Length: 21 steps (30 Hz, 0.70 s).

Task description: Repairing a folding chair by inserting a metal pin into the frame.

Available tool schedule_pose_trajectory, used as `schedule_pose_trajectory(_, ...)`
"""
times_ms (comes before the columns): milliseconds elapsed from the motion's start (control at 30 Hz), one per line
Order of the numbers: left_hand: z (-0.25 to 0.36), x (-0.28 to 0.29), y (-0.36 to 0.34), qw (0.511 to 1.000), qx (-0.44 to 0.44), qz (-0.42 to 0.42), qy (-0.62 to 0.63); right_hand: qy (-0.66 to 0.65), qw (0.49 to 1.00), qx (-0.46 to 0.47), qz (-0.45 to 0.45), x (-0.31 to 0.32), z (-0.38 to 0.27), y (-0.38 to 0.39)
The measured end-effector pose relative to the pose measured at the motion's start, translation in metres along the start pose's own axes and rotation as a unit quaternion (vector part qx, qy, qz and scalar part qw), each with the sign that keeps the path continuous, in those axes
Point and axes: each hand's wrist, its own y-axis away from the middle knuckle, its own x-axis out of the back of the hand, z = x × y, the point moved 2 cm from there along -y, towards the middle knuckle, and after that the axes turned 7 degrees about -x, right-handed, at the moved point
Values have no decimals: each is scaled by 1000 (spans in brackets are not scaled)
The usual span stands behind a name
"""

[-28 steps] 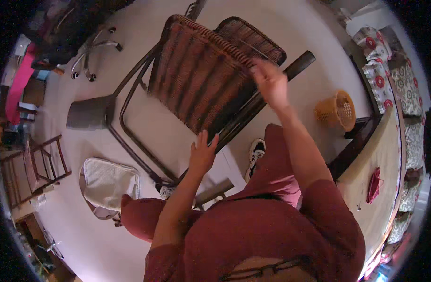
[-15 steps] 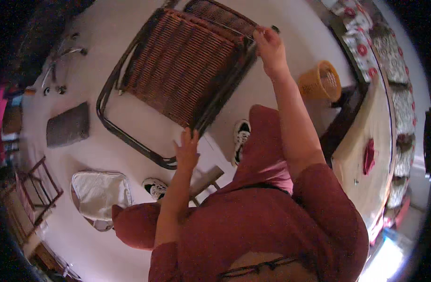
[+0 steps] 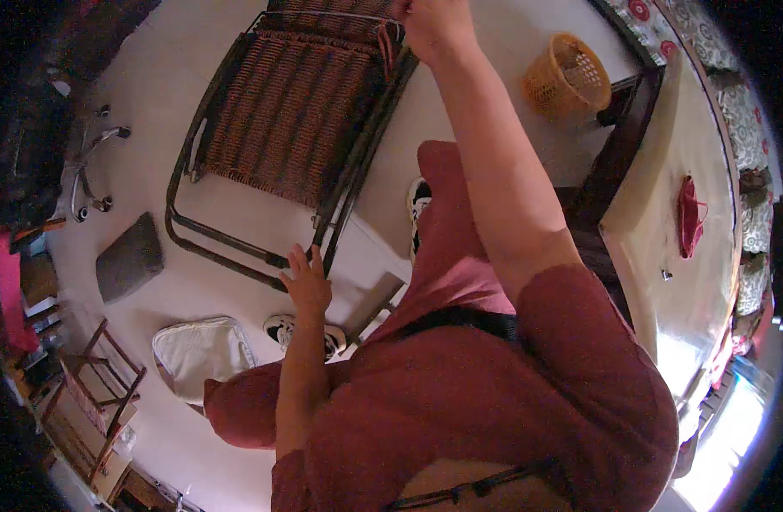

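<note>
A folding lounge chair [image 3: 280,111] with a brown woven seat and dark tubular frame lies across the floor before me. My left hand [image 3: 308,286] is at its near corner, fingers spread, the fingertips against or just over the frame tube; contact is hard to tell. Stretched far forward, my right hand [image 3: 438,30] has its fingers closed at the chair's far right side, by the join of seat and back. The top picture edge cuts off part of that hand. Near it a thin reddish strap [image 3: 386,47] hangs along the frame.
An orange perforated basket [image 3: 569,78] stands to the right, beside a wooden table [image 3: 665,213] with a red cloth item [image 3: 689,218] on it. At left are a grey cushion [image 3: 131,258], a white-lined basket [image 3: 205,354], a wheeled chair base [image 3: 86,175] and a small wooden rack [image 3: 101,388].
The chair sits further left and higher in the picture as the view has shifted. My right hand has reached further forward along its side. My left hand stays by the near corner.
</note>
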Motion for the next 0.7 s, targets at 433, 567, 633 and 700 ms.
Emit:
schedule_pose_trajectory(433, 16, 72, 83, 988, -43, -134, 71, 17, 996, 57, 60, 29, 10, 12)
schedule_pose_trajectory(567, 16, 96, 87, 990, -54, -99, 83, 54, 997, -24, 57, 44, 12, 12)
schedule_pose_trajectory(633, 13, 103, 83, 991, -66, -86, 81, 130, 988, -85, -4, 51, 2, 15)
schedule_pose_trajectory(700, 7, 102, 73, 987, -78, -114, 85, 178, 981, -73, -37, 62, -14, 16)
